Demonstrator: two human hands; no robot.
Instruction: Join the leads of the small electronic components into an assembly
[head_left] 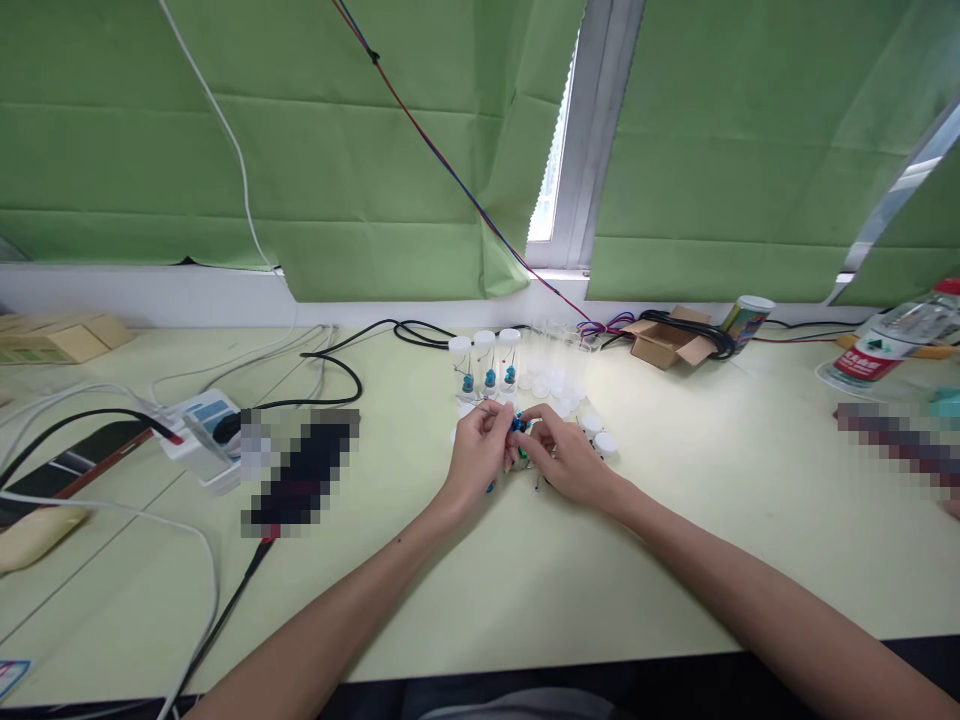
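My left hand (pixel 481 447) and my right hand (pixel 564 456) meet over the table, both with fingers closed in a pinch. Between their fingertips is a small blue part (pixel 517 425), too small and covered to name exactly. A bit of green (pixel 523 454) shows just under the fingers. Behind my hands stand several clear tubes with white caps (pixel 485 340), with small blue pieces and thin wires (pixel 490 378) inside. To their right is a cluster of clear, empty-looking tubes (pixel 555 360). Loose white caps (pixel 604 445) lie beside my right hand.
On the left are a white power strip (pixel 199 440), tangled cables (pixel 360 385) and a blurred dark device (pixel 304 470). Back right hold a small open cardboard box (pixel 667 340), a can (pixel 748 322) and a plastic bottle (pixel 889 345). Green blinds (pixel 405 150) hang behind.
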